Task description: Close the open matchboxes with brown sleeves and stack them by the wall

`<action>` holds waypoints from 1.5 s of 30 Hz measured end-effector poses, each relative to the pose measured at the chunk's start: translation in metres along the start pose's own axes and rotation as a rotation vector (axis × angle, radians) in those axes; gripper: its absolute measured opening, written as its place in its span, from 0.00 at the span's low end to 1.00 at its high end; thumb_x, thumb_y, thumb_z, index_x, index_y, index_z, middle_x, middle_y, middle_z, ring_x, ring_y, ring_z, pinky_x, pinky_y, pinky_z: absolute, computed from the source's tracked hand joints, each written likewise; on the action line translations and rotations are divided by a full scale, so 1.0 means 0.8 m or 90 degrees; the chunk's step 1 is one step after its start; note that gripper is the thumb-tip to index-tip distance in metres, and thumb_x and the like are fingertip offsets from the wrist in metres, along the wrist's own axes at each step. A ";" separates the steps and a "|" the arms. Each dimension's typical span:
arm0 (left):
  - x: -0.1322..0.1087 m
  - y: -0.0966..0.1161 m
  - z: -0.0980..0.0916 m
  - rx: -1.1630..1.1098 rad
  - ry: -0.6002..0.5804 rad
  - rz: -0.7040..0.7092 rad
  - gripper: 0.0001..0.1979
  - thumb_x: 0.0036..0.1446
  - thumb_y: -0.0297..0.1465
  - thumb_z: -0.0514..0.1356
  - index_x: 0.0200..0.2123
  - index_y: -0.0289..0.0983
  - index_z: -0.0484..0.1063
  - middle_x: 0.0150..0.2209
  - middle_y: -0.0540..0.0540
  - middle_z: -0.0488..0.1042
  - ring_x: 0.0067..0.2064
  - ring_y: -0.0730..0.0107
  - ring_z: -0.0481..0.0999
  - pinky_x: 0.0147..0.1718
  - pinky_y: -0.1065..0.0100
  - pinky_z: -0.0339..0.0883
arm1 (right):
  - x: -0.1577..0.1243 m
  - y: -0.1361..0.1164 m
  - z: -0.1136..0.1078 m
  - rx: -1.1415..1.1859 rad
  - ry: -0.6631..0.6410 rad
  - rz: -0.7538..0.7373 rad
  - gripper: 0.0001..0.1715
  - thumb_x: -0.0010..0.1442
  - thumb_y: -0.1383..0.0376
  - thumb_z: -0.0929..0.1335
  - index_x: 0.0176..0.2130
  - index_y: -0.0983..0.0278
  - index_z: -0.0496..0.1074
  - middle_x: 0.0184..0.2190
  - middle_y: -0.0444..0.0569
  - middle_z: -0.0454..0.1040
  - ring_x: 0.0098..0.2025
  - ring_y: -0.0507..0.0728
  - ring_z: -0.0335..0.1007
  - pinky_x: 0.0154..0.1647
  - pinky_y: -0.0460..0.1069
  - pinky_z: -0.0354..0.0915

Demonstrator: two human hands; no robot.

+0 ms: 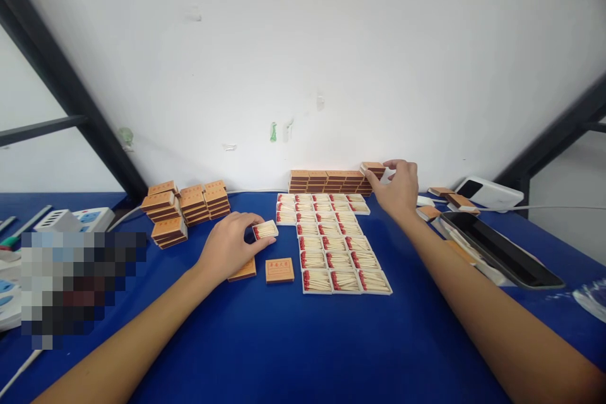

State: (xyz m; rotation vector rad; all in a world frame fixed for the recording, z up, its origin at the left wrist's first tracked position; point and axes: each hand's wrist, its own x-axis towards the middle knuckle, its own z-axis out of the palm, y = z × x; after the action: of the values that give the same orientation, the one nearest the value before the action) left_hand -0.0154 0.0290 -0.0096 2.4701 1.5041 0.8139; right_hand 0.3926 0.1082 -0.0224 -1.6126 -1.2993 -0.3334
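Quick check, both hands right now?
Left hand: closed, holding a tray of matches.
Right hand: thumb and fingers around the top matchbox; firm grip cannot be told.

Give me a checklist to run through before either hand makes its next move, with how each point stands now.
1. Left hand has hold of the tray of matches: ok, it is between thumb and fingers.
2. Matches lie inside that held tray: ok.
3. Right hand firmly grips the top matchbox by the wall: cannot tell; thumb and fingers are at it, but their pressure does not show.
4. The front row of open match trays holds matches: ok, all three.
5. The leftmost matchbox stack is squared up: not ok, its boxes sit unevenly.
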 end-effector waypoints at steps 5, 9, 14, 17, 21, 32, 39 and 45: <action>0.002 -0.002 -0.001 0.022 -0.027 -0.007 0.18 0.61 0.49 0.68 0.46 0.42 0.80 0.43 0.44 0.83 0.46 0.53 0.80 0.44 0.56 0.72 | 0.003 0.008 0.002 -0.006 -0.014 0.003 0.28 0.60 0.49 0.73 0.51 0.63 0.69 0.52 0.59 0.67 0.43 0.64 0.69 0.49 0.61 0.67; 0.004 -0.012 0.001 0.039 -0.030 -0.007 0.18 0.62 0.47 0.68 0.46 0.41 0.80 0.43 0.45 0.83 0.46 0.53 0.79 0.44 0.56 0.71 | -0.002 -0.005 -0.011 -0.017 0.008 -0.056 0.24 0.64 0.52 0.72 0.53 0.62 0.69 0.53 0.60 0.67 0.47 0.66 0.70 0.50 0.62 0.68; 0.006 -0.014 -0.010 -0.006 -0.033 0.051 0.21 0.62 0.50 0.68 0.49 0.40 0.79 0.47 0.44 0.82 0.50 0.53 0.78 0.51 0.54 0.71 | -0.027 -0.051 -0.031 -0.006 -0.027 -0.196 0.15 0.70 0.56 0.67 0.51 0.63 0.70 0.50 0.60 0.70 0.47 0.66 0.72 0.50 0.62 0.70; 0.001 0.002 -0.027 -0.054 -0.079 0.149 0.23 0.58 0.51 0.70 0.48 0.42 0.80 0.51 0.44 0.78 0.54 0.54 0.75 0.55 0.53 0.69 | -0.039 -0.078 -0.042 0.018 -0.037 -0.267 0.12 0.72 0.58 0.65 0.49 0.62 0.71 0.48 0.59 0.72 0.48 0.65 0.73 0.49 0.60 0.71; -0.009 0.026 -0.040 -0.023 -0.165 0.214 0.21 0.49 0.47 0.75 0.42 0.43 0.82 0.53 0.43 0.74 0.56 0.50 0.70 0.56 0.49 0.68 | -0.048 -0.098 -0.055 0.044 -0.030 -0.315 0.07 0.71 0.61 0.65 0.44 0.61 0.71 0.44 0.56 0.72 0.45 0.64 0.73 0.46 0.59 0.70; -0.005 0.022 -0.031 -0.047 0.038 0.155 0.10 0.58 0.35 0.69 0.41 0.38 0.77 0.39 0.46 0.79 0.42 0.60 0.76 0.44 0.58 0.71 | -0.087 -0.136 -0.050 0.434 -0.205 0.107 0.15 0.67 0.51 0.70 0.41 0.60 0.71 0.38 0.50 0.76 0.36 0.57 0.71 0.36 0.53 0.69; -0.010 0.038 -0.024 -0.062 0.113 0.150 0.08 0.57 0.33 0.69 0.40 0.38 0.77 0.35 0.47 0.79 0.38 0.62 0.77 0.40 0.60 0.70 | -0.166 -0.208 -0.069 0.567 -0.561 0.112 0.21 0.68 0.45 0.70 0.48 0.58 0.75 0.49 0.50 0.75 0.43 0.57 0.72 0.39 0.52 0.72; -0.013 0.039 -0.015 -0.061 0.099 0.207 0.14 0.60 0.38 0.72 0.44 0.37 0.79 0.37 0.46 0.81 0.38 0.62 0.77 0.38 0.60 0.72 | -0.161 -0.204 -0.067 0.562 -0.583 0.171 0.24 0.63 0.42 0.72 0.38 0.61 0.75 0.36 0.48 0.75 0.34 0.55 0.69 0.32 0.51 0.68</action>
State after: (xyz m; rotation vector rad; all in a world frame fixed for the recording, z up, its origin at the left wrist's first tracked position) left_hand -0.0005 0.0029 0.0083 2.6694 1.0847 1.1260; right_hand 0.2226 -0.0220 -0.0055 -1.1113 -1.5095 1.1265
